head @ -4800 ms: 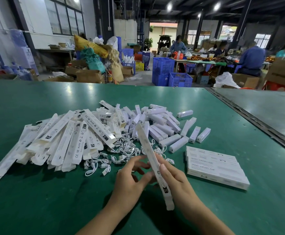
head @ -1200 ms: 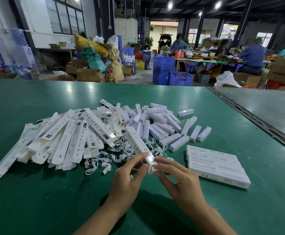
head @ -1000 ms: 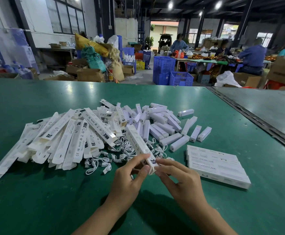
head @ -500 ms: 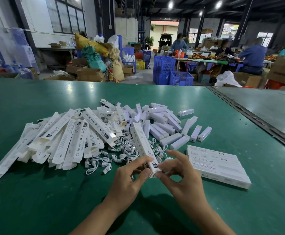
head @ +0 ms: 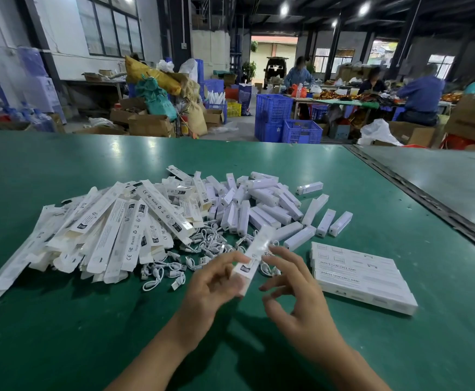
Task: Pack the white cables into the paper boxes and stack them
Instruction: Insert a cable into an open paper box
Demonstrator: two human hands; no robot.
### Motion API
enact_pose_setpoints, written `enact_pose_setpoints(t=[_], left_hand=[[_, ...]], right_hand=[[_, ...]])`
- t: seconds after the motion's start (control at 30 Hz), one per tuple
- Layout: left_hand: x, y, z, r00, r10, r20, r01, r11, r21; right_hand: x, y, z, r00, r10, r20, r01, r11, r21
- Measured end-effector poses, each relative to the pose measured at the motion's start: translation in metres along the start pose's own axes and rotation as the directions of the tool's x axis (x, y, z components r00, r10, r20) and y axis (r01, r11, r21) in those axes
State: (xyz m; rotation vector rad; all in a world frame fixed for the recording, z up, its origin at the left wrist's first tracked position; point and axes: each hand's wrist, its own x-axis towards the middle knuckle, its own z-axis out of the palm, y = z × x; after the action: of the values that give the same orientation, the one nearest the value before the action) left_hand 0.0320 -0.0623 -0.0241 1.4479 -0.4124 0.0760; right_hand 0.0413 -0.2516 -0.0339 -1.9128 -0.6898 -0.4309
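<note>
Paper box [head: 259,246] is pinched near its closer end by the left hand [head: 208,292], raised near the cables [head: 202,244]; the right hand [head: 301,303] is spread beside it, holding nothing. Check that the end flap is fully tucked before stacking.

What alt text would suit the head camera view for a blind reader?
A person's left hand holds a long white paper box over a green table, the right hand open beside it. Behind lie loose white cables, a heap of flat boxes to the left, and a stack of closed boxes to the right.
</note>
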Motion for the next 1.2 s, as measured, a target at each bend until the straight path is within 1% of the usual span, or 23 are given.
enact_pose_setpoints(t=[0.07,0.13,0.23,0.27,0.33,0.37,0.4,0.47,0.5,0.53,0.63,0.7,0.73,0.8,0.87,0.93,0.97,1.03,1.1,1.13,1.2], left_hand=[[0.001,0.005,-0.006,0.997,-0.068,0.038,0.074,0.973,-0.217],[0.003,0.009,-0.012,0.99,-0.102,0.094,0.13,0.92,-0.369],[0.006,0.009,-0.019,0.979,-0.133,0.157,0.198,0.817,-0.542],[0.006,0.007,-0.022,0.977,-0.145,0.158,0.21,0.785,-0.583],[0.007,0.005,-0.025,0.976,-0.141,0.169,0.216,0.757,-0.616],[0.006,0.004,-0.026,0.973,-0.129,0.192,0.22,0.767,-0.603],[0.006,0.002,-0.026,0.969,-0.129,0.21,0.225,0.81,-0.541],[0.003,0.0,-0.023,0.97,-0.144,0.198,0.192,0.95,-0.246],[0.003,-0.003,-0.019,0.972,-0.14,0.187,0.162,0.981,-0.11],[0.003,-0.006,-0.015,0.975,-0.148,0.166,0.158,0.987,-0.044],[0.005,-0.012,-0.007,0.986,-0.149,0.076,0.148,0.989,0.015],[0.008,-0.014,-0.007,0.993,-0.112,-0.031,0.113,0.993,0.047],[0.01,-0.016,-0.008,0.989,-0.1,-0.109,0.104,0.994,0.029],[0.015,-0.019,-0.012,0.957,-0.124,-0.262,0.098,0.989,-0.107],[0.021,-0.022,-0.015,0.911,-0.204,-0.357,0.083,0.941,-0.327],[0.027,-0.022,-0.019,0.881,-0.262,-0.395,0.057,0.885,-0.461],[0.029,-0.022,-0.021,0.872,-0.28,-0.402,0.052,0.869,-0.493],[0.031,-0.021,-0.026,0.859,-0.307,-0.41,0.053,0.849,-0.525],[0.032,-0.022,-0.03,0.843,-0.323,-0.43,0.046,0.839,-0.542],[0.033,-0.022,-0.031,0.836,-0.326,-0.44,0.04,0.838,-0.544],[0.034,-0.022,-0.033,0.833,-0.329,-0.446,0.033,0.833,-0.553]], right_hand=[[0.001,0.005,0.001,0.999,0.054,-0.003,-0.055,0.996,-0.071],[0.003,0.01,0.001,0.993,0.109,-0.043,-0.115,0.983,-0.146],[0.007,0.015,-0.001,0.987,0.111,-0.115,-0.133,0.97,-0.202],[0.008,0.016,-0.002,0.987,0.098,-0.128,-0.124,0.97,-0.211],[0.009,0.017,-0.004,0.986,0.085,-0.145,-0.119,0.962,-0.244],[0.009,0.017,-0.005,0.985,0.088,-0.146,-0.122,0.961,-0.246],[0.009,0.016,-0.005,0.987,0.094,-0.133,-0.123,0.965,-0.23],[0.008,0.012,-0.003,0.993,0.096,-0.067,-0.106,0.978,-0.179],[0.008,0.011,-0.001,0.996,0.083,-0.027,-0.086,0.984,-0.153],[0.007,0.009,0.0,0.998,0.068,0.007,-0.066,0.99,-0.126],[0.005,0.003,0.004,0.992,0.101,0.078,-0.095,0.993,-0.075],[0.005,0.003,0.005,0.991,0.121,0.053,-0.115,0.986,-0.117],[0.006,0.004,0.006,0.992,0.123,0.014,-0.12,0.981,-0.155],[0.012,0.006,0.008,0.99,0.126,-0.059,-0.137,0.96,-0.246],[0.024,0.011,0.01,0.989,0.121,-0.085,-0.145,0.905,-0.401],[0.043,0.021,0.007,0.99,0.133,-0.042,-0.132,0.789,-0.6],[0.053,0.027,0.004,0.985,0.174,0.001,-0.127,0.725,-0.677],[0.073,0.043,-0.003,0.952,0.291,0.097,-0.098,0.587,-0.804],[0.088,0.054,-0.008,0.913,0.381,0.147,-0.034,0.43,-0.902],[0.094,0.059,-0.01,0.9,0.404,0.163,0.001,0.371,-0.929],[0.102,0.064,-0.012,0.881,0.427,0.204,0.07,0.308,-0.949]])
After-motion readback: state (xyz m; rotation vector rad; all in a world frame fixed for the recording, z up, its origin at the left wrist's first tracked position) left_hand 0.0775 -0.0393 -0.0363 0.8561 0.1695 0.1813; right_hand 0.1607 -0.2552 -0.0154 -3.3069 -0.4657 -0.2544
